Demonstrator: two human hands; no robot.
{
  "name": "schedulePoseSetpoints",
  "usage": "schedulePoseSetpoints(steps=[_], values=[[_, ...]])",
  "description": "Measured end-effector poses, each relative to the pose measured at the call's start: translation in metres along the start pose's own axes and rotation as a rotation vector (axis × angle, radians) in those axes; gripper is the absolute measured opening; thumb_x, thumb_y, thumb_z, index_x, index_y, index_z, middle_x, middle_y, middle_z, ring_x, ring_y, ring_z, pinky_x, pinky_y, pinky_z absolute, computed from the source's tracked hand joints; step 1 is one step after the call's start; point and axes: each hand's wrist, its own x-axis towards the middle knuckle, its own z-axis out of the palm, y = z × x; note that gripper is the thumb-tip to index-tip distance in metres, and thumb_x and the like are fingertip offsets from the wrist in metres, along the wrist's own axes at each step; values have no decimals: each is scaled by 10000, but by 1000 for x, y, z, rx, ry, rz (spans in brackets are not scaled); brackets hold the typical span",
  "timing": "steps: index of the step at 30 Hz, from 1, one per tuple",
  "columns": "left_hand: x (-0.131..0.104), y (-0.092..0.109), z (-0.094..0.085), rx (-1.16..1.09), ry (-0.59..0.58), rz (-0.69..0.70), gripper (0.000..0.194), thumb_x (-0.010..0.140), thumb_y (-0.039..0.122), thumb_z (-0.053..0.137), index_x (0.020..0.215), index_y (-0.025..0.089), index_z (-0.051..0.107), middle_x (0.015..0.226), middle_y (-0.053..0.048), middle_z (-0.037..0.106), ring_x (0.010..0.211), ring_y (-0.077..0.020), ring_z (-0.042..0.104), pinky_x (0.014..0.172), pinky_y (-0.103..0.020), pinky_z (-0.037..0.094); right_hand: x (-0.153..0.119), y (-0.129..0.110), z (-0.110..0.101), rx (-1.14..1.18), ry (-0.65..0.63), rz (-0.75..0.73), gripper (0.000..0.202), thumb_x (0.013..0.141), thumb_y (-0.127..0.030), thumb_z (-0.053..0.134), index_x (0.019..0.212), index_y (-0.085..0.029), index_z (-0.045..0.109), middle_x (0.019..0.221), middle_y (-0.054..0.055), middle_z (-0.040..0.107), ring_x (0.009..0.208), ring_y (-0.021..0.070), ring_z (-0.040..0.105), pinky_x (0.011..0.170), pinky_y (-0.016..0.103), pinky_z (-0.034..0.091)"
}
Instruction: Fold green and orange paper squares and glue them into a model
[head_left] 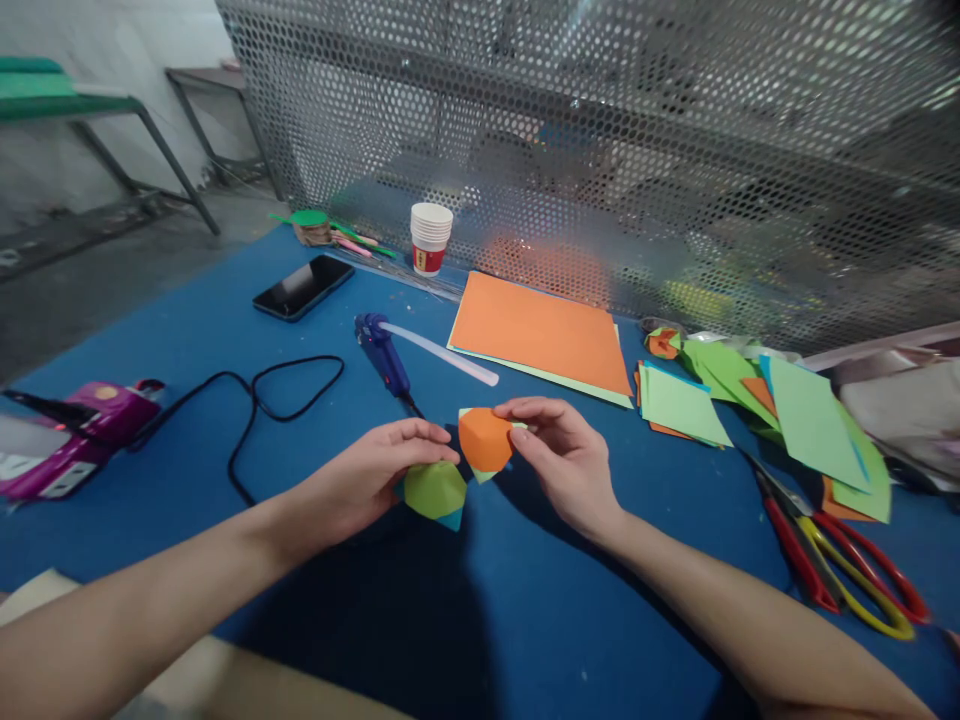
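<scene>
My left hand (pixel 390 465) pinches a folded paper piece (pixel 435 490), lime green on top with a blue corner below. Between the fingers of my right hand (pixel 566 455) is an orange folded paper piece (pixel 486 440) with pale green corners. Both pieces are held above the blue table, close beside each other; whether they touch I cannot tell. Just beyond my hands lies a blue glue gun (pixel 386 355), a long translucent glue stick (pixel 442 353) coming out of its back.
Orange sheets (pixel 544 330) and small green paper squares (pixel 681 402) lie at the back right. Scissors (pixel 840 555) rest on the right near a pile of cut paper (pixel 814 415). A phone (pixel 304 287), paper cups (pixel 430 238) and a purple power strip (pixel 94 430) with a black cord are on the left.
</scene>
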Motion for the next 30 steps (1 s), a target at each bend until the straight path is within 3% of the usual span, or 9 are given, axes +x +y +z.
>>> schedulePoseSetpoints(steps=[6, 13, 21, 30], values=[[5, -2, -3, 32, -7, 103, 205, 676, 147, 699, 864, 133, 621, 811, -35, 658, 671, -105, 603, 623, -199, 432, 6, 7, 2, 291, 1, 344, 319, 677, -268, 735, 951, -231, 576, 1057, 59, 652, 802, 137, 644, 739, 297, 551], [4, 6, -11, 31, 44, 246, 330, 651, 101, 697, 957, 175, 599, 1020, -35, 641, 838, -120, 608, 718, -222, 463, 12, 12, -3, 487, -16, 557, 268, 665, -183, 728, 903, -214, 606, 925, 26, 693, 805, 137, 659, 723, 276, 547], [4, 8, -13, -6, 50, 262, 431, 632, 49, 707, 1021, 146, 548, 1025, -62, 621, 859, -121, 614, 742, -216, 481, 17, 13, -8, 501, -19, 596, 209, 689, -152, 680, 871, -218, 603, 893, 20, 696, 797, 149, 661, 697, 302, 563], [4, 7, -15, -98, 12, 247, 368, 612, 26, 702, 937, 154, 586, 797, 10, 638, 710, -90, 620, 677, -191, 478, 17, 4, -4, 639, 47, 696, 217, 613, -84, 697, 794, -196, 656, 802, -4, 693, 726, 94, 635, 657, 188, 534]])
